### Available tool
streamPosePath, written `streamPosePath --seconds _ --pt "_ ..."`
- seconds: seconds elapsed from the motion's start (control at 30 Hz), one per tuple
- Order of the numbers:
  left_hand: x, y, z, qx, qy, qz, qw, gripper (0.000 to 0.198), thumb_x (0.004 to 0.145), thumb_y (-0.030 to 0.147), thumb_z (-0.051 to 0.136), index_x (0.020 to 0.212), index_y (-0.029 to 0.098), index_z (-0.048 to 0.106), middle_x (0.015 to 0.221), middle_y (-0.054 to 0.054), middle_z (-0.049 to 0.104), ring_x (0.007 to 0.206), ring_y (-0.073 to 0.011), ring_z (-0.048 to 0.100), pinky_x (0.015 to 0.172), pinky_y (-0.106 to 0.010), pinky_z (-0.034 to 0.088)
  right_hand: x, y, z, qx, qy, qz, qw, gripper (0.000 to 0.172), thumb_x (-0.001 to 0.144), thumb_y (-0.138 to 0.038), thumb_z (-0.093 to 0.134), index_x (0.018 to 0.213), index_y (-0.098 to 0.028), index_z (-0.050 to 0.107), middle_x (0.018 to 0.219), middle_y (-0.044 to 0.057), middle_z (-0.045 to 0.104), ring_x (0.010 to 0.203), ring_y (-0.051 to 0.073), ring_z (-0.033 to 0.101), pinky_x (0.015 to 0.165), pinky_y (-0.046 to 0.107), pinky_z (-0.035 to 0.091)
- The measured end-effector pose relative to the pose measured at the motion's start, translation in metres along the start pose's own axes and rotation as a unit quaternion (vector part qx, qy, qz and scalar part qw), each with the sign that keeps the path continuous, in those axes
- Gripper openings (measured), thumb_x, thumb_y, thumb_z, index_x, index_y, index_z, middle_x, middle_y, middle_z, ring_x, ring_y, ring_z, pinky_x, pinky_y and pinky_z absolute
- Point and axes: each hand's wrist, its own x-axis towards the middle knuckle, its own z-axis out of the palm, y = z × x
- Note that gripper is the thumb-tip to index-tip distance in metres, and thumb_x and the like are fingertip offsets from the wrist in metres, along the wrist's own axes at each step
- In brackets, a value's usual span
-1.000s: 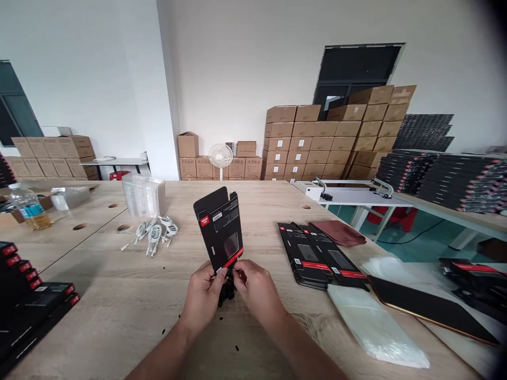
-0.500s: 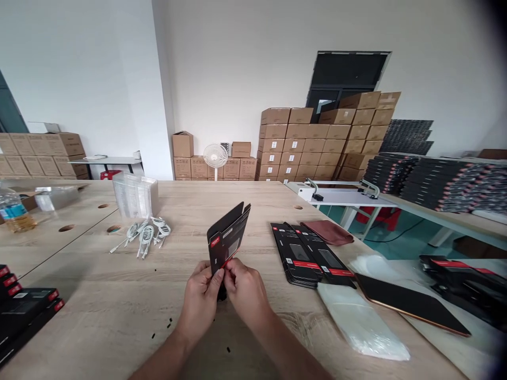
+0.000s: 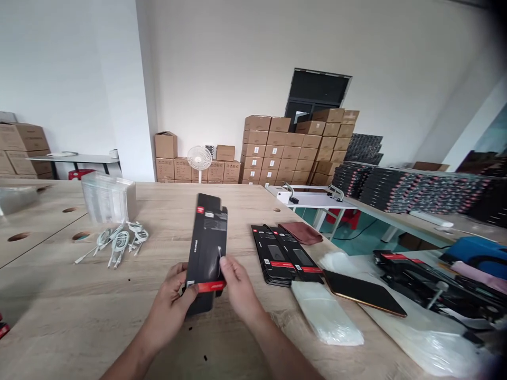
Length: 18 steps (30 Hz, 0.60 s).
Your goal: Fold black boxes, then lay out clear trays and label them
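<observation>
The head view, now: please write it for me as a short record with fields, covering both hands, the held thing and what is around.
Left hand: left hand grips the lower left of the black carton, thumb on its front
Right hand: right hand touches the carton's right edge
Carton: raised above the wooden table, red band near the bottom
Left of carton: coiled white cables, clear plastic stack
Right of carton: flat black cartons, brown cloth, plastic-wrapped pack
Background: white fan, cardboard boxes
</observation>
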Motion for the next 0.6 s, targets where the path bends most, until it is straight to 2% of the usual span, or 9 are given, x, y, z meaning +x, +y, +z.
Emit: streamPosePath --seconds 0.07,0.13,0.2,0.23,0.27,0.33,0.4,0.5,0.6 --pt "-0.004 0.005 -0.006 -0.127 -0.035 -0.097 0.987 0.037 0.074 0.030 0.065 0.110 0.021 0.071 0.114 -0.008 0.069 0.111 -0.0304 0.059 0.099 -0.042 0.043 -0.008 -0.001 0.006 0.084 -0.105 0.043 0.990 0.042 0.090 -0.055 0.048 0.096 -0.018 0.064 0.086 0.004 0.067 0.084 0.020 0.060 0.079 0.032 0.047" --pt "-0.008 0.013 -0.011 -0.288 -0.086 -0.203 0.932 0.047 0.074 0.036 0.062 0.118 0.018 0.067 0.114 -0.011 0.071 0.103 -0.0326 0.064 0.092 -0.046 0.048 -0.016 -0.003 0.012 0.107 -0.184 0.085 0.973 0.042 0.087 -0.056 0.054 0.090 -0.016 0.065 0.077 0.001 0.065 0.075 0.017 0.058 0.072 0.029 0.046" --pt "-0.010 0.022 -0.015 -0.404 -0.103 -0.247 0.875 0.052 0.077 0.041 0.058 0.122 0.017 0.063 0.115 -0.013 0.071 0.100 -0.0329 0.066 0.088 -0.048 0.051 -0.020 -0.007 0.015 0.075 -0.252 0.124 0.957 0.043 0.085 -0.057 0.057 0.080 -0.015 0.064 0.068 -0.001 0.060 0.064 0.014 0.055 0.062 0.026 0.043" --pt "-0.010 0.026 -0.015 -0.435 -0.092 -0.251 0.860 0.051 0.080 0.043 0.056 0.124 0.017 0.062 0.114 -0.013 0.071 0.098 -0.0313 0.067 0.086 -0.047 0.052 -0.021 -0.009 0.014 0.044 -0.263 0.132 0.955 0.042 0.083 -0.056 0.059 0.073 -0.015 0.062 0.063 -0.002 0.058 0.058 0.013 0.053 0.057 0.024 0.040" --pt "-0.009 0.029 -0.015 -0.448 -0.078 -0.258 0.852 0.050 0.082 0.044 0.055 0.124 0.017 0.062 0.112 -0.012 0.072 0.093 -0.0286 0.069 0.082 -0.043 0.054 -0.020 -0.011 0.012 0.010 -0.246 0.129 0.961 0.042 0.082 -0.054 0.061 0.066 -0.015 0.060 0.059 -0.003 0.055 0.055 0.012 0.051 0.054 0.024 0.038" --pt "-0.008 0.030 -0.013 -0.443 -0.070 -0.282 0.848 0.049 0.083 0.048 0.055 0.116 0.014 0.066 0.100 -0.013 0.075 0.082 -0.0239 0.070 0.071 -0.035 0.055 -0.017 -0.016 0.007 -0.028 -0.155 0.091 0.983 0.038 0.079 -0.048 0.066 0.061 -0.017 0.055 0.056 -0.004 0.053 0.054 0.011 0.049 0.053 0.024 0.036" --pt "-0.007 0.025 -0.009 -0.421 -0.106 -0.293 0.852 0.053 0.082 0.054 0.056 0.108 0.010 0.070 0.093 -0.014 0.075 0.078 -0.0225 0.070 0.064 -0.030 0.054 -0.013 -0.020 0.002 0.002 -0.069 0.037 0.997 0.026 0.079 -0.042 0.068 0.076 -0.018 0.057 0.064 -0.004 0.057 0.061 0.013 0.052 0.058 0.024 0.040" --pt "-0.010 0.013 -0.003 -0.385 -0.158 -0.295 0.860 0.054 0.080 0.056 0.058 0.104 0.009 0.070 0.096 -0.015 0.073 0.085 -0.0238 0.068 0.066 -0.031 0.054 -0.011 -0.026 -0.004 0.059 -0.069 0.024 0.996 0.033 0.083 -0.038 0.065 0.111 -0.024 0.052 0.073 -0.004 0.058 0.066 0.014 0.055 0.062 0.026 0.043" --pt "-0.013 0.004 -0.002 -0.347 -0.159 -0.315 0.869 0.049 0.077 0.054 0.063 0.103 0.013 0.070 0.096 -0.014 0.073 0.084 -0.0236 0.068 0.067 -0.033 0.055 -0.009 -0.029 -0.009 0.084 -0.087 0.053 0.991 0.033 0.081 -0.038 0.067 0.108 -0.025 0.053 0.074 -0.005 0.054 0.056 0.010 0.047 0.052 0.022 0.036"
